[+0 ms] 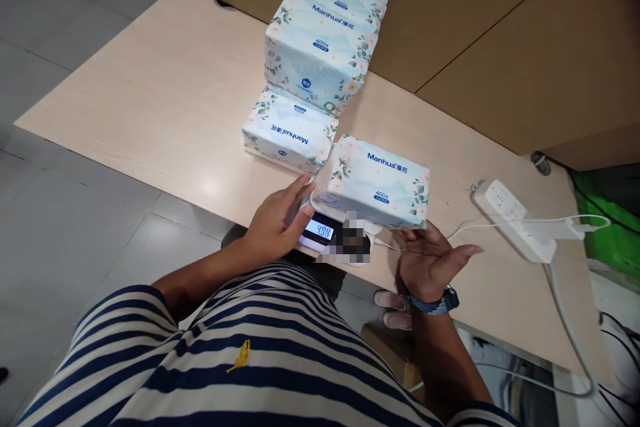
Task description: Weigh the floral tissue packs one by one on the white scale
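A tissue pack (383,177) printed with flowers and the word Manhua lies on a white digital scale (313,245), hiding most of its platform. The scale's lit display seems to read about 499. My left hand (277,220) grips the scale's left edge, thumb on top beside the display. Palm up, my right hand (430,263) is open by the pack's near right corner; its fingertips are partly hidden under that corner. Another tissue pack (290,130) lies on the table just left and behind, close to the scale.
Several more tissue packs (320,47) are piled at the back against a brown panel (450,33). On the right of the wooden table (150,107) lies a white power strip (510,217) with a charger and white cables. Grey floor tiles show at left.
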The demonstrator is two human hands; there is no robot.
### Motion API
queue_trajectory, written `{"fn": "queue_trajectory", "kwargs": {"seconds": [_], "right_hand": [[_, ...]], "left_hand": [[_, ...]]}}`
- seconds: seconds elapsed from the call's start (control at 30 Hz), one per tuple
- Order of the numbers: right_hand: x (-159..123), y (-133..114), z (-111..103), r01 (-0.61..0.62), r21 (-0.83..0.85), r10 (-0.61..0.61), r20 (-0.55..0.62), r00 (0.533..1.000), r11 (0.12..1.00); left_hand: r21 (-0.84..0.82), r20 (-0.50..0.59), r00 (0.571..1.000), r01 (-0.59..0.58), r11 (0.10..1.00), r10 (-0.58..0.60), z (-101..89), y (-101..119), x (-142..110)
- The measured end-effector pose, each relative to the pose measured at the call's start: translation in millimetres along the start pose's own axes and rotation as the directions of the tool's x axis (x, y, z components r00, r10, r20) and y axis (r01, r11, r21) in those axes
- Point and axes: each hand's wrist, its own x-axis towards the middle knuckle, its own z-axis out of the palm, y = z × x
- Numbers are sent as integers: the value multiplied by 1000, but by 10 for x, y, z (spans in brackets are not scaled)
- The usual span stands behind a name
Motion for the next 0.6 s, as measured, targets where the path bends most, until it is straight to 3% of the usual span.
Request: {"fn": "queue_trajectory", "kwargs": {"seconds": [0.17,0.4,0.6], "right_hand": [[39,25,27,-31,40,35,-105,994,999],[39,-48,61,-126,104,132,-58,990,987],[41,-64,85,-95,117,96,-3,995,989]], "left_hand": [[88,6,996,-92,992,92,3,-77,6],[148,-18,989,-139,979,143,-4,-83,-1],[165,-23,986,-158,974,164,-20,-76,9]]}}
